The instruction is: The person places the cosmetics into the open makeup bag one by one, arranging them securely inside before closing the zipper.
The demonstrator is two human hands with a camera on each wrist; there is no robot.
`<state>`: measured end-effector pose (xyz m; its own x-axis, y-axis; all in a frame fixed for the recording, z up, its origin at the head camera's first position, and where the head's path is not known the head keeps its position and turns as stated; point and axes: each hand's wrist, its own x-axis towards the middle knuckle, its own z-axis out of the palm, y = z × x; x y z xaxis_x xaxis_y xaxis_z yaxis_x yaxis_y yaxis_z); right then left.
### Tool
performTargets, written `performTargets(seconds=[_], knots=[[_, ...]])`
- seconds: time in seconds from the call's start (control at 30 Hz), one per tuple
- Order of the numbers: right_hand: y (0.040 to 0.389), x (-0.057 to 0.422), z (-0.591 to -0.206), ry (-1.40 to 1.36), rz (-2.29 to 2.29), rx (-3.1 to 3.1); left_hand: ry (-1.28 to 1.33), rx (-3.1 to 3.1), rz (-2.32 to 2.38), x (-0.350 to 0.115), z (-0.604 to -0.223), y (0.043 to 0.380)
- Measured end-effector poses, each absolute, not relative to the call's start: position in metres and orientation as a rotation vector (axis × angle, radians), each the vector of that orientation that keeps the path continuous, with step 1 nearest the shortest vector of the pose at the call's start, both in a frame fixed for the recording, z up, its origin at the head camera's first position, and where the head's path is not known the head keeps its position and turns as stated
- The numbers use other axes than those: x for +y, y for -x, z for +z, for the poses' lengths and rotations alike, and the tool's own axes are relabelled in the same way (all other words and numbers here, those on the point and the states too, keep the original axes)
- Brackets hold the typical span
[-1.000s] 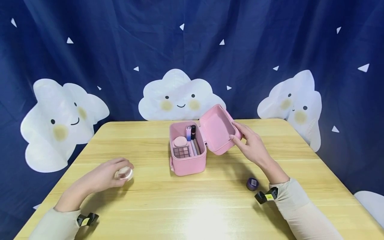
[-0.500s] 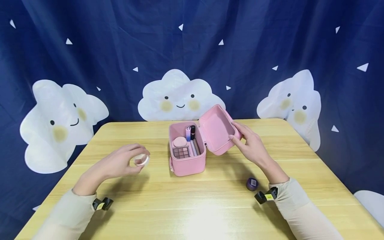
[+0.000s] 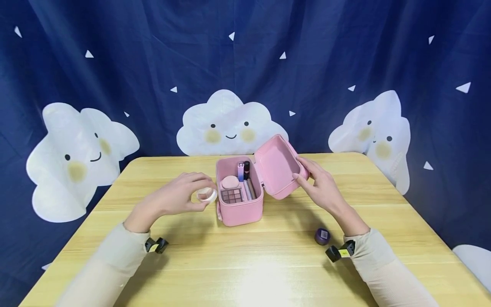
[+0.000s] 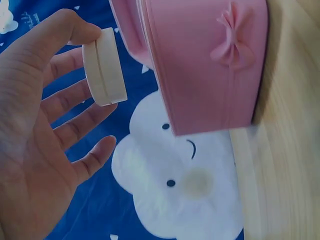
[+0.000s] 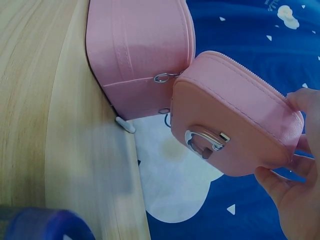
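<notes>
In the head view a pink makeup case [image 3: 241, 214] stands on the table, lid [image 3: 277, 168] swung back to the right. My right hand [image 3: 324, 187] grips that lid by its outer edge; the right wrist view shows a handle [image 5: 207, 142] on its top. Between thumb and fingers my left hand [image 3: 178, 194] pinches a small round compact [image 3: 207, 195], cream-sided in the left wrist view, just off the case's left wall. Inside the case lie an eyeshadow palette [image 3: 232, 195], a pale pink puff [image 3: 230, 182], a blue-purple tube [image 3: 240, 171], a black tube [image 3: 246, 169] and slim sticks [image 3: 249, 189].
A small dark purple jar [image 3: 322, 236] sits on the wooden table [image 3: 215, 264], near my right wrist. A bow [image 4: 233, 37] decorates the case's left side. Behind the table hangs a blue curtain [image 3: 153, 64] with clouds.
My left hand has carried the compact rightward and away from me, from the table's left part up to the case. My right hand and the lid have stayed put.
</notes>
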<state>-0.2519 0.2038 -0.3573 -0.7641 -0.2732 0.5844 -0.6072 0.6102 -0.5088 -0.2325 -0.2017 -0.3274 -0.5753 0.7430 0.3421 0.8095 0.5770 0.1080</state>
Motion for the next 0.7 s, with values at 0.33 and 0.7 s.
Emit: performTargets(seconds=[0.33, 0.7], knots=[[0.252, 0.204, -0.358, -0.696, 0.991, -2.388, 1.367, -2.573, -0.359, -0.166, -0.330, 0.252], [0.251, 0.204, -0.357, -0.690, 1.000, -2.391, 1.410, -2.628, -0.398, -0.144, -0.339, 0.276]])
